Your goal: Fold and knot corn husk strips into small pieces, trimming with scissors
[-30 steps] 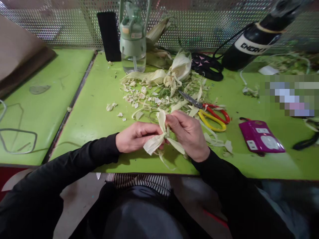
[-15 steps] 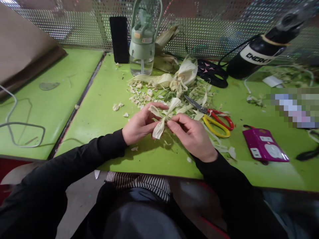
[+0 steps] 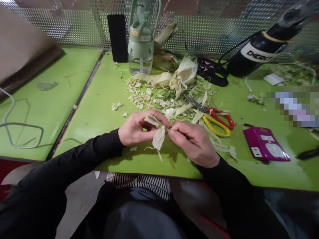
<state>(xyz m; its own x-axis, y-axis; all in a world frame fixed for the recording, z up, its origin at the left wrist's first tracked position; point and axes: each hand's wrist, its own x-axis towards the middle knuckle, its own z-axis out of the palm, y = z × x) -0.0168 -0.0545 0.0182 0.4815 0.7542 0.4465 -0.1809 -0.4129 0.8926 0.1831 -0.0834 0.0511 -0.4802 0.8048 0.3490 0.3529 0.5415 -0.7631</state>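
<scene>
Pale strips of corn husk are pinched between my two hands above the front of the green table. My left hand is closed on the piece from the left, with one strip hanging down past the thumb. From the right, my right hand pinches the same husk near its middle; the fingertips of both hands almost meet there. Just beyond my hands lie scraps of cut husk and a bundle of corn husk. Scissors with red and yellow handles rest open to the right.
A green water bottle and a black phone stand at the back. A purple power socket block sits at the right, below a black bottle. A brown paper bag and a white cable are at the left.
The husk has turned in my hands, and its lower strip now hangs further down. My right hand has shifted slightly down and closed more tightly.
</scene>
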